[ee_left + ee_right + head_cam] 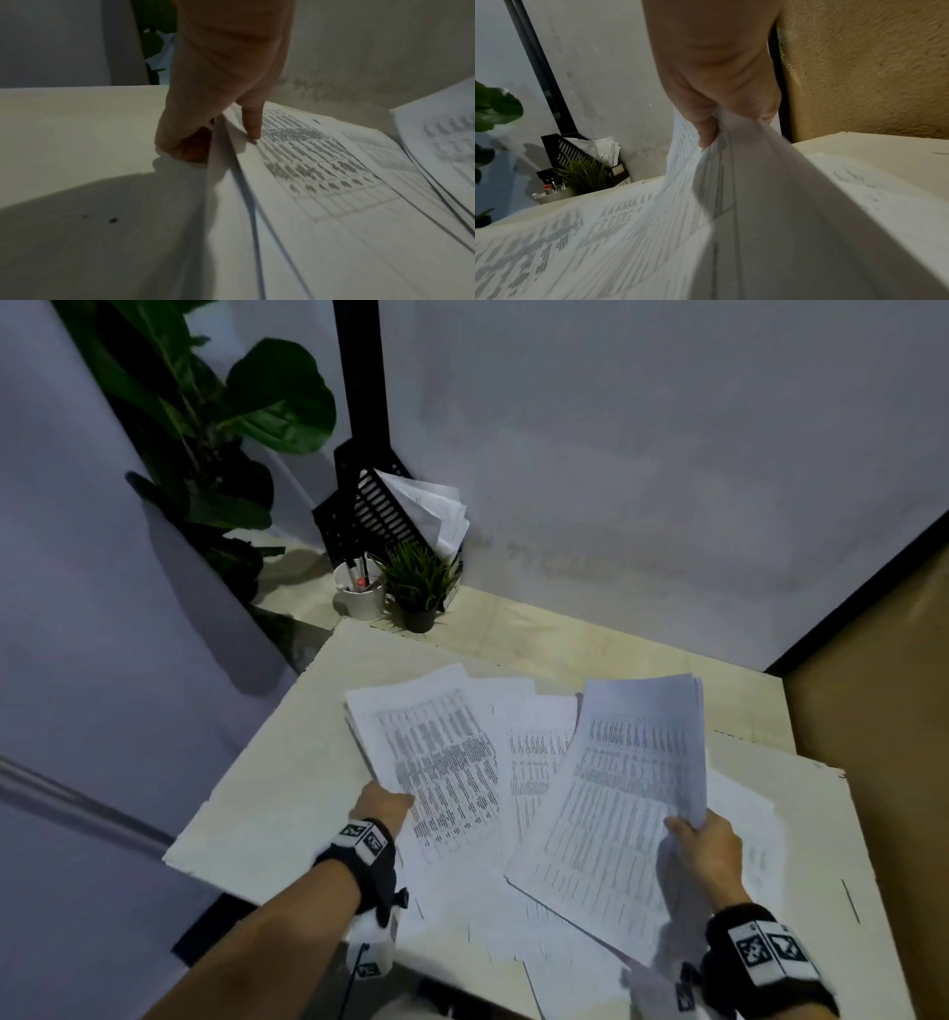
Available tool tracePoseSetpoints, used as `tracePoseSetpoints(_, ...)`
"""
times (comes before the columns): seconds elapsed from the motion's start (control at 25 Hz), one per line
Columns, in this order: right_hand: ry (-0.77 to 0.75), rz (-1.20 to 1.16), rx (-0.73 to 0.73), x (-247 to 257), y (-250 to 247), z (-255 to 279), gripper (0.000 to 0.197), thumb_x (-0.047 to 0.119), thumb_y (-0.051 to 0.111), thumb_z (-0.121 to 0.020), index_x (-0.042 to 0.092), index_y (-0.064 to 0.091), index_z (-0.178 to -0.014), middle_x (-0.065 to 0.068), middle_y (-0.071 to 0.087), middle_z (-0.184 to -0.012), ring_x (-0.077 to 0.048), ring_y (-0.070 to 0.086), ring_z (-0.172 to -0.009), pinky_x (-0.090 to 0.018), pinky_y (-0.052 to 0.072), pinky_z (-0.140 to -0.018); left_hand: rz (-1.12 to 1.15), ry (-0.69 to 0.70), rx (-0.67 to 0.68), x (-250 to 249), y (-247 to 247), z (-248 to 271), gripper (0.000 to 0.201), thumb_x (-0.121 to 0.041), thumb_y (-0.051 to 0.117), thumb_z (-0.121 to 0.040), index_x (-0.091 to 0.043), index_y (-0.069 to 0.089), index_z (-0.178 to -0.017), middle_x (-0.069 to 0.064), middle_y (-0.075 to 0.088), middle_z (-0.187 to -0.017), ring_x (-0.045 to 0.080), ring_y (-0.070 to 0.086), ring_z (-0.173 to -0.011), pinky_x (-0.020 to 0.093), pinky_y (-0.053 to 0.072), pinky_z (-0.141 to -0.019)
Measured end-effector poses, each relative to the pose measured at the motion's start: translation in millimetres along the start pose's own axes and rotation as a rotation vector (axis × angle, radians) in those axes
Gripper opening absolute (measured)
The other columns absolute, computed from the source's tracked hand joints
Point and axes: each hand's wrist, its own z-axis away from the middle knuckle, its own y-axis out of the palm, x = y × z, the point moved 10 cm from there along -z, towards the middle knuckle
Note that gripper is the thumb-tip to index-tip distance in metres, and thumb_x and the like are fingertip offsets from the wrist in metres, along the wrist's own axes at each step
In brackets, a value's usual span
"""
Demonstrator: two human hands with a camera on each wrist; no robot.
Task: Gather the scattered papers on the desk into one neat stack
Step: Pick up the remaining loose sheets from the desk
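Printed sheets lie spread over the pale desk [267, 788]. My left hand [382, 806] pinches the left edge of one bundle of papers [436, 762], thumb on top [253, 123] and the other fingers curled beneath [180, 142]. My right hand [706, 847] grips a second, thicker bundle [626, 788] by its right edge and holds it lifted and tilted; the sheets bend at the grip [731, 142]. More loose sheets [534, 752] lie flat between and under both bundles, and others [513, 932] reach toward the near edge.
At the desk's far left corner stand a white pen cup [359, 593], a small potted plant [421, 588] and a black file rack [380, 510] with papers in it. A big leafy plant [205, 433] is beyond. Walls close off the back and right.
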Motion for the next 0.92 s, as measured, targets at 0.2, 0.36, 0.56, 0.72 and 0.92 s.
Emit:
tracePoseSetpoints(0.2, 0.025, 0.004, -0.019, -6, -7, 4, 0.005, 0.007, 0.052, -0.090, 0.002, 0.053, -0.089, -0.015, 0.056, -0.086, -0.027, 0.051, -0.078, -0.029, 0.037, -0.062, -0.003, 0.144, 0.173, -27, 31, 24, 0.047, -0.016, 0.056, -0.088, 0.005, 0.041, -0.127, 0.011, 0.052, -0.123, 0.033, 0.052, -0.114, 0.036, 0.042, -0.095)
tracePoseSetpoints(0.36, -0.007, 0.033, -0.024, -9, -14, 7, 0.006, 0.003, 0.051, -0.090, 0.002, 0.054, -0.084, -0.013, 0.056, -0.081, -0.028, 0.052, -0.077, -0.027, 0.033, -0.054, -0.021, 0.343, 0.127, -71, -20, 30, 0.022, -0.013, 0.052, -0.089, 0.000, 0.053, -0.106, 0.016, 0.058, -0.092, 0.026, 0.055, -0.074, 0.030, 0.045, -0.062)
tracePoseSetpoints(0.56, 0.003, 0.058, -0.011, -10, -13, 6, 0.002, 0.005, 0.051, -0.091, 0.006, 0.052, -0.090, -0.015, 0.056, -0.084, -0.028, 0.049, -0.076, -0.031, 0.036, -0.068, -0.006, 0.452, -0.002, -108, -91, 37, 0.016, -0.009, 0.055, -0.088, -0.001, 0.051, -0.075, 0.010, 0.047, -0.065, 0.020, 0.041, -0.059, 0.028, 0.029, -0.049)
tracePoseSetpoints(0.72, -0.046, 0.062, -0.040, 16, -24, 5, 0.004, 0.005, 0.050, -0.091, 0.004, 0.052, -0.089, -0.015, 0.055, -0.083, -0.028, 0.048, -0.075, -0.031, 0.036, -0.068, 0.165, 0.596, -0.202, -166, -150, 74, 0.005, -0.001, 0.051, -0.087, -0.004, 0.053, -0.084, 0.005, 0.048, -0.069, 0.014, 0.038, -0.054, 0.026, 0.037, -0.050)
tracePoseSetpoints(0.92, -0.095, -0.235, 0.085, 66, -19, 1, 0.012, 0.008, 0.058, -0.087, -0.001, 0.054, -0.092, -0.017, 0.058, -0.086, -0.026, 0.050, -0.078, -0.034, 0.039, -0.065, 0.210, 0.651, 0.072, -197, -121, 91, 0.031, -0.016, 0.056, -0.088, -0.010, 0.056, -0.118, 0.004, 0.062, -0.106, 0.019, 0.056, -0.098, 0.030, 0.046, -0.084)
